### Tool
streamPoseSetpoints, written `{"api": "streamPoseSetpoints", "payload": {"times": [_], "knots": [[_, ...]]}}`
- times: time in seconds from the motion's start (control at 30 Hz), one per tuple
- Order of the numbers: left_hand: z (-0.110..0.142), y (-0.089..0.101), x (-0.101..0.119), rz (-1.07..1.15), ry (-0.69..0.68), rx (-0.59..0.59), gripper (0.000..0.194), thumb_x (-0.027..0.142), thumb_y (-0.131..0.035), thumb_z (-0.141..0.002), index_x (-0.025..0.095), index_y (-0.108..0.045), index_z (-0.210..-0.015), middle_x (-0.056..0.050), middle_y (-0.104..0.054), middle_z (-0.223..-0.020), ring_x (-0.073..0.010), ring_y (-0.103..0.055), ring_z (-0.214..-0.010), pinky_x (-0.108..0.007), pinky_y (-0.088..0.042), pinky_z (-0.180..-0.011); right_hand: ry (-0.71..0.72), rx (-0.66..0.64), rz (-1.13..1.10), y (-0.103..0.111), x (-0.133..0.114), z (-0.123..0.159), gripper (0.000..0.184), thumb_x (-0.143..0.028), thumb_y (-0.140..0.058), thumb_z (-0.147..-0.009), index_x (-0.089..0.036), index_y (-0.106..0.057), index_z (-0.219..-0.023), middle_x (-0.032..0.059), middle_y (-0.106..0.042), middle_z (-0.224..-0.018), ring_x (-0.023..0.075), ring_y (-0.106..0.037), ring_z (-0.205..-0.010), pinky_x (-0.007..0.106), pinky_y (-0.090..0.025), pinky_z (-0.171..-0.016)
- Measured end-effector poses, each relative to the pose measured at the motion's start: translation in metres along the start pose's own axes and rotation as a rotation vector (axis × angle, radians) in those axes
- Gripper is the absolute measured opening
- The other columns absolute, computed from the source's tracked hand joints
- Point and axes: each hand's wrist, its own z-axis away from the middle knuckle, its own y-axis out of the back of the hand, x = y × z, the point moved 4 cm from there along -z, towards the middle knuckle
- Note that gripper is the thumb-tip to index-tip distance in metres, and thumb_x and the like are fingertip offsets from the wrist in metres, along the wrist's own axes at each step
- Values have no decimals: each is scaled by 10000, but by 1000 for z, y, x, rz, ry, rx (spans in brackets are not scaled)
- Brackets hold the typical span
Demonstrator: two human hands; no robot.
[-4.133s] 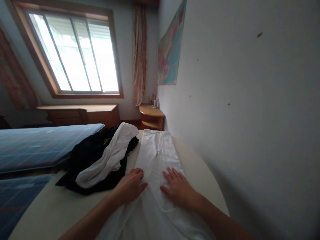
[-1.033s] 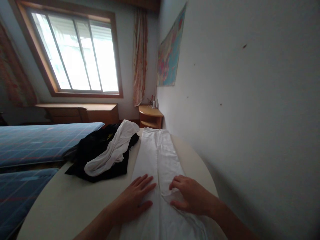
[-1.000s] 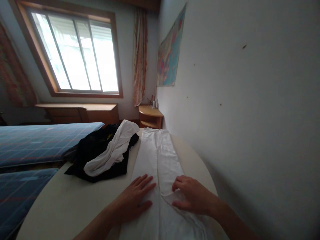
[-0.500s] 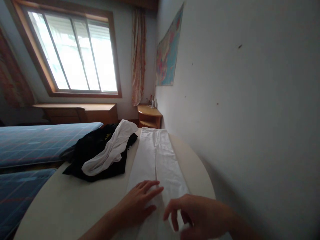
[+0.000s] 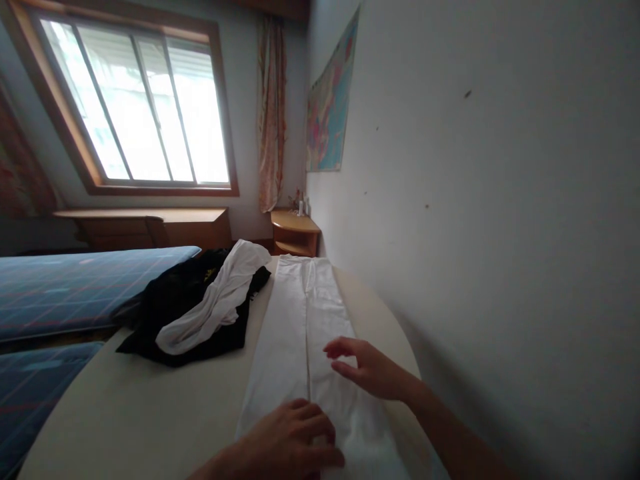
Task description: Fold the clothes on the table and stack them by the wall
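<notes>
White trousers [image 5: 283, 333] lie lengthwise on a round cream table [image 5: 100, 413], both legs side by side with a seam of shadow between them and the waist at the far end. Low in the view, my left hand [image 5: 293, 437] is over the near part of the legs, its fingers bent and spaced from the thumb, with nothing seen in them. Farther up, above the right leg, is my right hand [image 5: 367, 367]. Its thumb and fingers are apart and hold nothing; whether the fingertips touch the cloth I cannot tell.
Black clothing [image 5: 145, 337] with a crumpled light garment [image 5: 215, 303] on top lies on the table's left side. Blue checked mattresses [image 5: 90, 283] are beyond it. A wall [image 5: 500, 267] runs along the right. A small corner shelf [image 5: 295, 223] stands behind the table.
My right hand has moved forward, away from me, along the right trouser leg. My left hand has drawn back nearer to me, its fingers more bent. The view has shifted slightly right.
</notes>
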Motion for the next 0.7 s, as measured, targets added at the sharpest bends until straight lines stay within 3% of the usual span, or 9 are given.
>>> {"api": "streamPoseSetpoints", "payload": {"times": [0.07, 0.17, 0.23, 0.33, 0.53, 0.7], "knots": [[-2, -6, 2, 31, -33, -22, 313, 339, -535, -982, 416, -588, -1281, -18, -636, -1312, -243, -600, -1149, -375, -456, -967, 5, 32, 169, 1, 17, -10, 407, -388, -545, -924, -186, -597, -1274, 128, -609, -1320, 250, -563, -1222, 418, -414, -1061], [-5, -9, 3, 193, -88, -24, 295, 379, -481, -1001, 415, -607, -1266, 23, -667, -1281, -210, -596, -1181, -338, -433, -1017, -53, -17, 323, -7, 42, -25, 575, -437, -442, -973, -154, -410, -1472, 151, -355, -1558, 253, -295, -1451, 437, -222, -1192], [-4, -9, 3, 277, -134, -20, 309, 371, -439, -1020, 369, -598, -1286, 18, -703, -1218, -185, -611, -1162, -310, -420, -1046, -104, -64, 397, -14, 56, -33, 643, -485, -368, -995, -134, -304, -1529, 150, -202, -1617, 258, -131, -1500, 444, -138, -1212], [0, -17, 1, 230, -185, 28, 324, 361, -364, -1044, 277, -599, -1252, -17, -726, -1159, -164, -652, -1061, -265, -464, -968, -159, -112, 488, -22, 66, -42, 687, -562, -282, -1000, -151, -265, -1550, 134, -113, -1637, 291, 2, -1505, 466, -74, -1212], [0, -62, -10, -52, -135, 57, 184, 361, -521, -994, 217, -574, -1096, 5, -725, -881, -125, -660, -771, -210, -468, -703, -234, -42, 578, -30, 60, -47, 663, -601, -312, -977, -249, -304, -1539, 85, -151, -1640, 339, -6, -1501, 507, -67, -1196], [0, -69, -15, -76, -183, 41, 117, 310, -544, -990, 201, -556, -950, 25, -688, -757, -97, -623, -665, -194, -419, -588, -183, 59, 637, -31, 58, -49, 623, -584, -400, -952, -254, -410, -1481, 85, -273, -1605, 324, -129, -1491, 491, -112, -1190]]}}
